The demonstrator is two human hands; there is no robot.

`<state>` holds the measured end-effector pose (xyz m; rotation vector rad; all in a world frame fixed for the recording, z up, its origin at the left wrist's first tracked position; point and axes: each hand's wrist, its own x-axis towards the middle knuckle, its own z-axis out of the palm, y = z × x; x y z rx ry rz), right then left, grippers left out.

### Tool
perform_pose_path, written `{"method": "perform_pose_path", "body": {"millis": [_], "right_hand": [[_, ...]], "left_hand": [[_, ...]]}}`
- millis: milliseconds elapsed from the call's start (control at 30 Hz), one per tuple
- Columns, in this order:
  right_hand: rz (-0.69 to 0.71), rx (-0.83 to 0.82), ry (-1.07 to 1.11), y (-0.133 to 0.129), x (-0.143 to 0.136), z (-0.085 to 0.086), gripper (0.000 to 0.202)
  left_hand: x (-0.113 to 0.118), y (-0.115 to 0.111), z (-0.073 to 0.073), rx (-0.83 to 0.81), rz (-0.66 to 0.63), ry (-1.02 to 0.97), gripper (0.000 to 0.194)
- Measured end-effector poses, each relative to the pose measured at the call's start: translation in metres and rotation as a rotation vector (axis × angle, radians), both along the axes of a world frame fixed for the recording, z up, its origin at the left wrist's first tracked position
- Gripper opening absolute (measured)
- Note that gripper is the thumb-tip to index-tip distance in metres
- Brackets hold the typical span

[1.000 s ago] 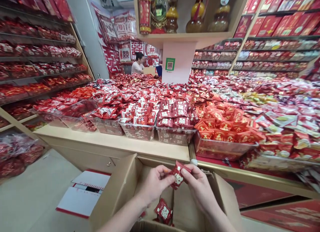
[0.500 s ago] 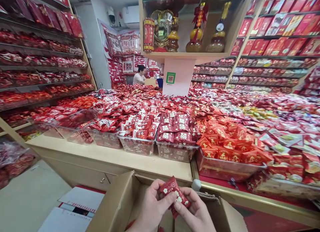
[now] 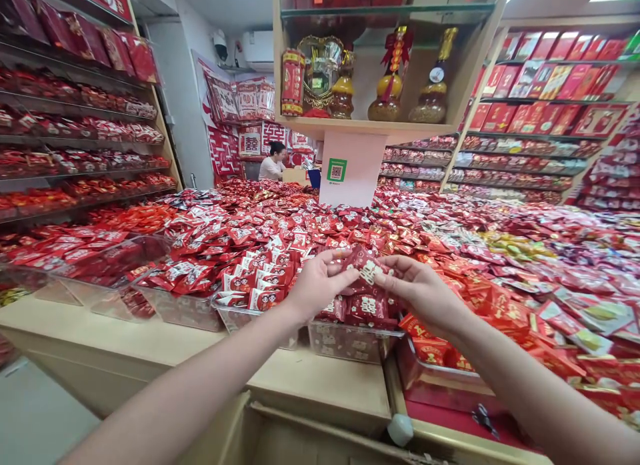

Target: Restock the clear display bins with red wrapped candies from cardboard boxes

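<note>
Between my two hands is a dark red candy packet (image 3: 364, 265) with white lettering. My left hand (image 3: 320, 281) pinches its left side, thumb on the front. On its right side, my right hand (image 3: 417, 288) grips it with thumb and fingers. Both arms reach out over the counter. Right below the hands stands a clear plastic bin (image 3: 345, 341) filled with matching dark red packets (image 3: 367, 308). Whether the held packet touches those under it I cannot tell.
An open cardboard box (image 3: 295, 435) sits below the counter edge. To the left is a bin of red-and-white packets (image 3: 257, 281); to the right, one of orange-red packets (image 3: 505, 308). A display cabinet (image 3: 370, 125) overhangs the candy. A person (image 3: 273, 163) sits at the back.
Both hands have moved up and forward from above the cardboard box to the bin of dark red packets, still gripping a packet. The camera view has shifted slightly.
</note>
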<state>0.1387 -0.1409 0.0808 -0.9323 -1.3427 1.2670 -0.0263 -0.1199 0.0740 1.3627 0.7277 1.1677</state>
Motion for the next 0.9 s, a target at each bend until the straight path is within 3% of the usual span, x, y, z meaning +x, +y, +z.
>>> {"method": "perform_pose_path", "body": {"millis": [100,200,267,367,567,733,900], "right_hand": [[-0.081,0.029,-0.111,0.032,0.014,0.013,0.032],[-0.277,0.067,-0.364,0.078,0.031,0.019,0.025],[-0.358,0.049,-0.522,0.109,0.039,0.016,0.022],[-0.335,-0.035,-0.673,0.145,0.042,0.002,0.026],[-0.197,-0.14,-0.738,0.171,0.038,-0.016,0.028],[-0.043,0.109,-0.983,0.188,0.047,-0.02,0.031],[-0.007,0.208,-1.273,0.194,0.045,-0.017,0.034]], "left_hand": [[-0.008,0.042,0.006,0.221,0.083,0.223,0.038],[-0.016,0.093,0.005,0.478,0.243,0.691,0.034],[-0.017,0.122,-0.001,0.53,0.232,0.975,0.036],[-0.014,0.15,-0.013,0.538,0.147,1.114,0.042],[-0.013,0.167,-0.022,0.529,0.044,1.256,0.037],[-0.022,0.174,-0.025,0.502,0.05,1.283,0.034],[-0.023,0.172,-0.026,0.476,0.093,1.255,0.032]]}}
